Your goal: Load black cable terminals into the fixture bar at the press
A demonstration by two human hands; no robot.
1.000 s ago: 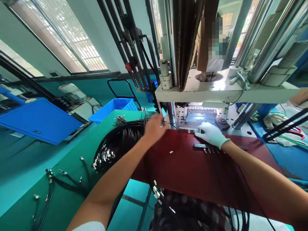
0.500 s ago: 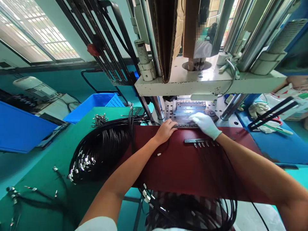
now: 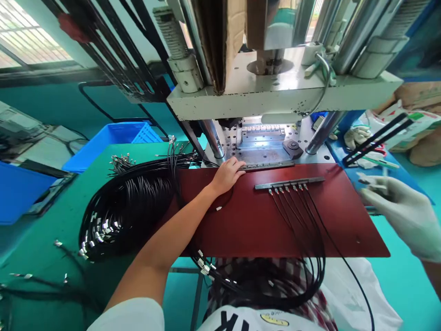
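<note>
My bare left hand [image 3: 227, 176] lies at the front edge of the press bed, fingers together over the left end of a slotted metal bar [image 3: 270, 166]. My right hand [image 3: 403, 207], in a white glove, is off the red board's right side with its fingers closed. Something small and greyish shows at its fingertips, too blurred to name. A second dark metal bar [image 3: 289, 183] lies on the red board [image 3: 255, 230]. Black cables [image 3: 303, 220] with metal ends run from that bar down towards my lap.
The press [image 3: 282, 99] stands ahead with its lower metal plate [image 3: 262, 149] under the upper block. To the left, a large coil of black cables [image 3: 138, 197] lies on a green table [image 3: 41, 220]. Blue bins [image 3: 110, 138] stand beyond. Gloves and tools lie on a blue surface [image 3: 396, 177] at right.
My right hand has left the metal bar at the press and moved right, beyond the red board. My left hand stays on the bar's left end. The view has shifted somewhat.
</note>
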